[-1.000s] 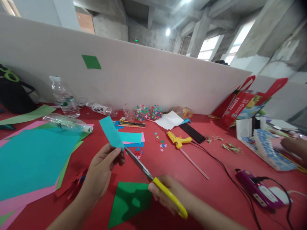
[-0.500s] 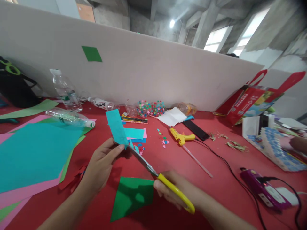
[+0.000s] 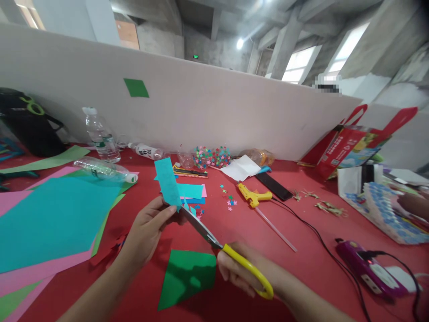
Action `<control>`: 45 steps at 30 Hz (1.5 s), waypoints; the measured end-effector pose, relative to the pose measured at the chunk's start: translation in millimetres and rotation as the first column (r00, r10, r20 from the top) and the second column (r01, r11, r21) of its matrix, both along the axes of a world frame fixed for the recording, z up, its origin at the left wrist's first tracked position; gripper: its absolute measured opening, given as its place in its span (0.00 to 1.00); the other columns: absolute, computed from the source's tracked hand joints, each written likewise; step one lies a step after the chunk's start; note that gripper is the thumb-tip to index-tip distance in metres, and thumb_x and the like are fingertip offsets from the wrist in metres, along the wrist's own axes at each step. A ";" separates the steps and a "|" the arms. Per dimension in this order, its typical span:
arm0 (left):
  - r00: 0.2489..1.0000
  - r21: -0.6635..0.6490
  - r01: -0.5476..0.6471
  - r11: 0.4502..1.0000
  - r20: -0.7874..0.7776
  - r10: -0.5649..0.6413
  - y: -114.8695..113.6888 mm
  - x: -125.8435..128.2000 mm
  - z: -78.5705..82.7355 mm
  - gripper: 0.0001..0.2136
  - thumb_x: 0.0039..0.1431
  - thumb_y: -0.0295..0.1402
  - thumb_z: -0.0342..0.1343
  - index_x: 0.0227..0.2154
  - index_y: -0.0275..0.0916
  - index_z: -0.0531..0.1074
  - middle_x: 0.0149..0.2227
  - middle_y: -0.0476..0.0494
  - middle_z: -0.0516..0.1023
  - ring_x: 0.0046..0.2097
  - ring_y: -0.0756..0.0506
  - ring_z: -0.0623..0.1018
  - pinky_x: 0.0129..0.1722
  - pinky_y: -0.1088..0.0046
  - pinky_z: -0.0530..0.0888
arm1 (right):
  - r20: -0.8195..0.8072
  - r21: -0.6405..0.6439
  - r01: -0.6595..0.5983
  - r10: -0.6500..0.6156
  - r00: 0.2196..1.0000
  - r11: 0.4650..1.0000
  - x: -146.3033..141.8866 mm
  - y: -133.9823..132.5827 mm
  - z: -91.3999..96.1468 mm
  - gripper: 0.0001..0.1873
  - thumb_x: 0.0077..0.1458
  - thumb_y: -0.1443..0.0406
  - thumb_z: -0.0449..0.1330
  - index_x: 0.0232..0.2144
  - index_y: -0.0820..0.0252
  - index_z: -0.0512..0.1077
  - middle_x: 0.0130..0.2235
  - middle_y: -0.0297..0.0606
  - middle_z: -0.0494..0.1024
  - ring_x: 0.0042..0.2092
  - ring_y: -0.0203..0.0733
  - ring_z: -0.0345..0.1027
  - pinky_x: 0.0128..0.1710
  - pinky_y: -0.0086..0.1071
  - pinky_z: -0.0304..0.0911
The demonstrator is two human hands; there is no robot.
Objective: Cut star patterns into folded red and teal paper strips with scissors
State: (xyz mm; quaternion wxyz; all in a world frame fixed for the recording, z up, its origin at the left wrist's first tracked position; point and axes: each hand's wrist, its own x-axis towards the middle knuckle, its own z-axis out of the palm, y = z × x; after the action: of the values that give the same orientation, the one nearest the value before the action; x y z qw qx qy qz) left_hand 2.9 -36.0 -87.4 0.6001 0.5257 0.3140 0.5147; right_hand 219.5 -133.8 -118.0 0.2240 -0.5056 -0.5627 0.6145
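Between thumb and fingers, my left hand [image 3: 150, 226] pinches a strip of turquoise paper [image 3: 166, 181] held up above the table. My right hand [image 3: 239, 268] grips yellow-handled scissors [image 3: 248, 266], whose blade tips meet the lower right edge of the strip beside my left thumb. Thin cut slivers hang at that edge. Beneath the scissors lies a sheet of green paper [image 3: 186, 279], shaded by my hands. Behind the strip are turquoise, pink and blue paper pieces [image 3: 191, 191] and small paper stars [image 3: 231, 203].
Large coloured sheets [image 3: 60, 214] cover the left, with an empty plastic bottle [image 3: 103, 169] on them. A yellow glue gun [image 3: 253, 194], black phone [image 3: 274, 185] and purple power strip [image 3: 372, 268] with cables lie to the right. Another person's hand [image 3: 414, 205] is at the far right.
The view has tilted up slightly, so everything sits a little lower and the left side shifts right. Both hands keep their hold; the scissor blades look slightly more spread.
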 end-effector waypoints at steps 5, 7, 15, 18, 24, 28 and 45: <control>1.000 -0.020 -0.021 1.000 -0.003 0.021 -0.1 0.1 1.6 0.03 0.51 0.32 0.61 0.28 0.38 0.76 0.25 0.48 0.78 0.27 0.48 0.75 0.30 0.73 0.72 | 0.002 0.034 -0.012 0.012 1.000 0.999 -2.3 -0.4 14.7 0.32 0.53 0.38 0.48 0.22 0.61 0.63 0.12 0.24 0.57 0.12 0.26 0.52 0.12 0.19 0.46; 1.000 -0.022 -0.021 1.000 -0.011 0.021 0.5 -0.5 1.2 0.04 0.50 0.33 0.61 0.28 0.39 0.76 0.25 0.48 0.78 0.27 0.47 0.75 0.30 0.72 0.72 | 0.014 0.036 -0.017 0.017 1.000 0.999 -1.8 0.3 15.9 0.32 0.53 0.38 0.48 0.22 0.61 0.63 0.12 0.24 0.56 0.12 0.26 0.52 0.11 0.19 0.46; 0.999 -0.034 -0.024 0.999 -0.038 0.023 4.3 -0.2 -0.9 0.04 0.50 0.33 0.61 0.27 0.38 0.76 0.25 0.47 0.77 0.27 0.47 0.75 0.30 0.72 0.73 | 0.016 -0.052 -0.019 0.020 1.000 0.998 1.9 4.1 12.9 0.27 0.56 0.44 0.50 0.22 0.60 0.62 0.13 0.23 0.57 0.12 0.27 0.52 0.09 0.20 0.47; 0.999 -0.029 -0.031 0.999 -0.042 0.030 4.8 0.2 -0.9 0.03 0.50 0.32 0.61 0.26 0.38 0.77 0.25 0.47 0.77 0.27 0.47 0.75 0.30 0.72 0.73 | 0.024 -0.050 -0.002 0.003 1.000 0.999 2.0 4.0 11.8 0.25 0.59 0.47 0.50 0.21 0.59 0.62 0.12 0.23 0.57 0.11 0.27 0.52 0.08 0.19 0.46; 0.999 -0.022 -0.002 1.000 -0.035 0.002 4.7 -1.5 -3.3 0.03 0.51 0.32 0.60 0.28 0.38 0.77 0.25 0.47 0.77 0.27 0.47 0.75 0.30 0.72 0.72 | 0.012 -0.039 -0.005 0.006 1.000 0.999 2.6 1.8 8.1 0.26 0.58 0.45 0.50 0.21 0.60 0.63 0.12 0.23 0.58 0.12 0.27 0.53 0.09 0.18 0.47; 0.999 -0.038 -0.007 0.999 -0.032 0.006 5.6 -2.6 -5.4 0.03 0.51 0.32 0.61 0.28 0.38 0.77 0.26 0.46 0.78 0.27 0.47 0.76 0.31 0.71 0.72 | -0.008 0.008 -0.024 0.024 1.000 1.000 3.3 1.4 9.4 0.28 0.58 0.44 0.49 0.23 0.61 0.64 0.12 0.24 0.58 0.12 0.26 0.53 0.11 0.18 0.48; 1.000 -0.022 0.008 1.000 -0.023 -0.009 6.5 -4.5 -6.1 0.03 0.52 0.31 0.60 0.28 0.38 0.76 0.26 0.47 0.77 0.28 0.47 0.76 0.31 0.72 0.73 | 0.032 -0.037 -0.025 0.026 0.999 0.999 0.8 4.3 12.2 0.28 0.57 0.43 0.48 0.21 0.59 0.61 0.10 0.22 0.56 0.11 0.27 0.51 0.10 0.18 0.47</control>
State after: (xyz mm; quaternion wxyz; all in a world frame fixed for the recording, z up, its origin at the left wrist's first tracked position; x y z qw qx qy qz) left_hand -1.7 -29.5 -93.5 0.6043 0.5264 0.3243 0.5026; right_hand 220.3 -129.5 -105.8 0.1977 -0.5123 -0.5612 0.6193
